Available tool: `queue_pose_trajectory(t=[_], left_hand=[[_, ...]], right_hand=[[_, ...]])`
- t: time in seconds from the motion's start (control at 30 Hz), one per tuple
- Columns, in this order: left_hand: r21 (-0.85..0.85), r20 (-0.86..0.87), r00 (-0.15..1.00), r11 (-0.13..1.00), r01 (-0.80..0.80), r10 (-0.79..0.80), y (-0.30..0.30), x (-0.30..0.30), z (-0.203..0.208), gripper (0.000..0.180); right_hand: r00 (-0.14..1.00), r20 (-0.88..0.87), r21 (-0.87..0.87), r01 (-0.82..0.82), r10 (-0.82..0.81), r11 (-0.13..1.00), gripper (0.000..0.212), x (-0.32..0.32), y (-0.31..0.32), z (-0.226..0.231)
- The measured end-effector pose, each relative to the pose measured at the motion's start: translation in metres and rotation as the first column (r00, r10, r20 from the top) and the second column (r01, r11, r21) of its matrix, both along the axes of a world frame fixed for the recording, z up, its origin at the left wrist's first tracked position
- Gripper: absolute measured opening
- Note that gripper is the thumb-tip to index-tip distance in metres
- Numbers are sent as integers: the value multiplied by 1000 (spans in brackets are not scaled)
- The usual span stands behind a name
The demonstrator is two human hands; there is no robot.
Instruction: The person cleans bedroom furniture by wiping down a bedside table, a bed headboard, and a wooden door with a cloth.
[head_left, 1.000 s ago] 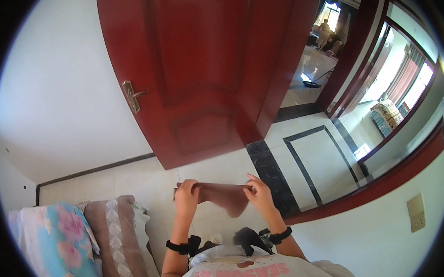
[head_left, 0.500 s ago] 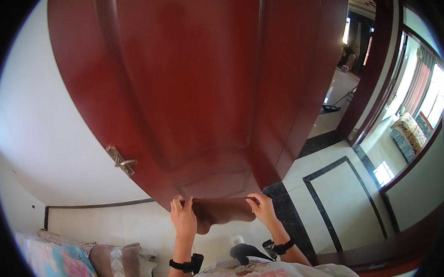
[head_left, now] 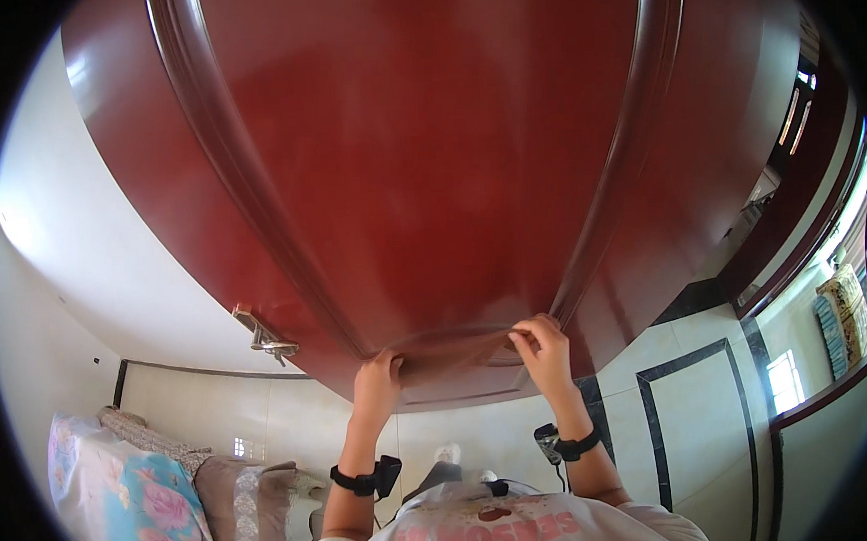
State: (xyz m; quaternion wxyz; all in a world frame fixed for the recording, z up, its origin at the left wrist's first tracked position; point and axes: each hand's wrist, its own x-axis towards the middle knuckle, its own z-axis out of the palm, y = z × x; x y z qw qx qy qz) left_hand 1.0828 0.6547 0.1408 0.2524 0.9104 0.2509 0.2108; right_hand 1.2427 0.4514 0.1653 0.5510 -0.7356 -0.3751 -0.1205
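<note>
Blue floral bedding [head_left: 159, 510] lies beside brown pale-banded fabric [head_left: 219, 493].

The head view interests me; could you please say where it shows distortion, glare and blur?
In the head view, the red door bows toward the rim, its surface carrying a soft sheen; the white wall glares at far left; the brown cloth between left hand and right hand looks smeared, perhaps by motion; a bright patch shines at lower right.
</note>
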Motion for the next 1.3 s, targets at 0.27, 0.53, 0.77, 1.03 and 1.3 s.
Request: queue_pose_trajectory(t=[0.27, 0.53, 0.77, 1.03, 1.3], left_hand=[[5, 303, 890, 935, 355, -340, 18, 43, 58, 11], [-455, 425, 855, 746, 485, -297, 31, 48, 76, 22], [96, 148, 932, 943, 319, -330, 47, 51, 81, 13], [377, 252, 959, 926, 24, -128, 55, 47, 113, 11], [369, 443, 892, 925, -93, -87, 62, 33, 115, 11]], right_hand=[[947, 314, 60, 52, -68, 997, 9, 50, 15, 59], [863, 495, 87, 66, -101, 994, 10, 64, 40, 120], [914, 401, 56, 47, -66, 997, 8, 67, 48, 105], [998, 54, 15, -27, 26, 1000, 6, 63, 51, 104], [979, 202, 21, 30, -34, 999, 9, 68, 56, 94]])
